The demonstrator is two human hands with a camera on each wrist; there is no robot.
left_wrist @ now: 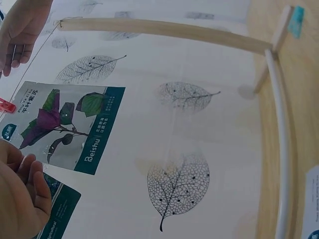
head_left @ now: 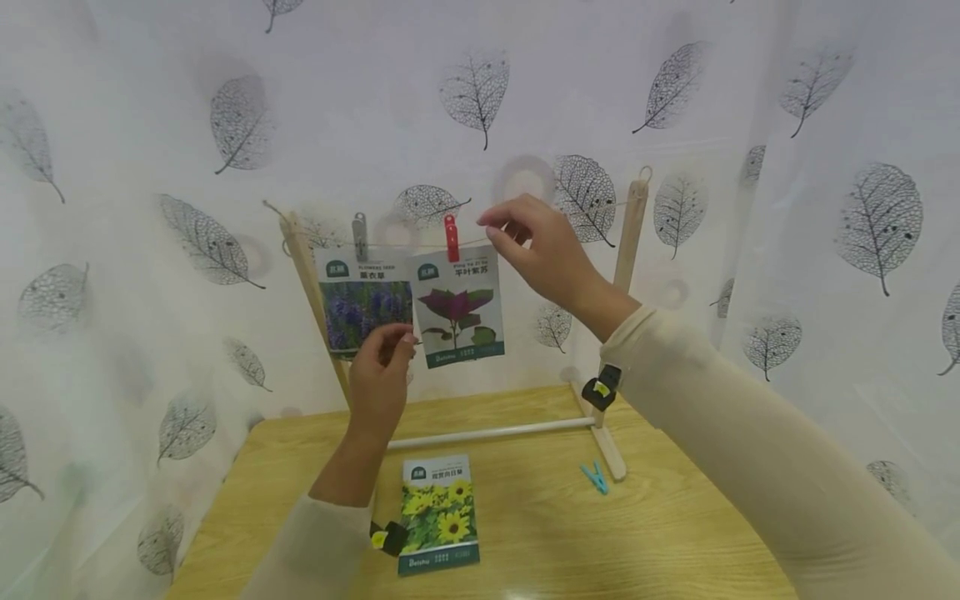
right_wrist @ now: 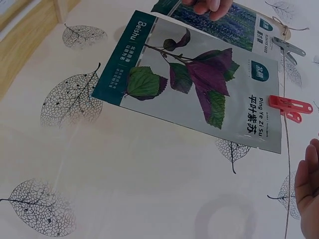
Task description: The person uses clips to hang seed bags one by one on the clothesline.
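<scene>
A perilla seed packet [head_left: 459, 308] hangs from a string [head_left: 401, 246] by a red clothespin [head_left: 452, 239]. Beside it, a lavender seed packet [head_left: 366, 304] hangs from a grey clothespin [head_left: 361, 237]. My left hand [head_left: 378, 379] is in front of the lavender packet's lower right part, close to the perilla packet's left edge, its fingers loosely bent. Just right of the red clothespin, my right hand [head_left: 551, 258] is raised by the string; in the right wrist view its fingers [right_wrist: 304, 184] are apart from the packet and hold nothing.
A packet with yellow flowers [head_left: 438, 512] lies on the wooden table [head_left: 540, 517]. A blue clothespin [head_left: 595, 477] lies to its right. Wooden posts [head_left: 630, 237] bear the string, with a white rod [head_left: 495, 434] low between them. A leaf-patterned curtain [head_left: 375, 100] hangs behind.
</scene>
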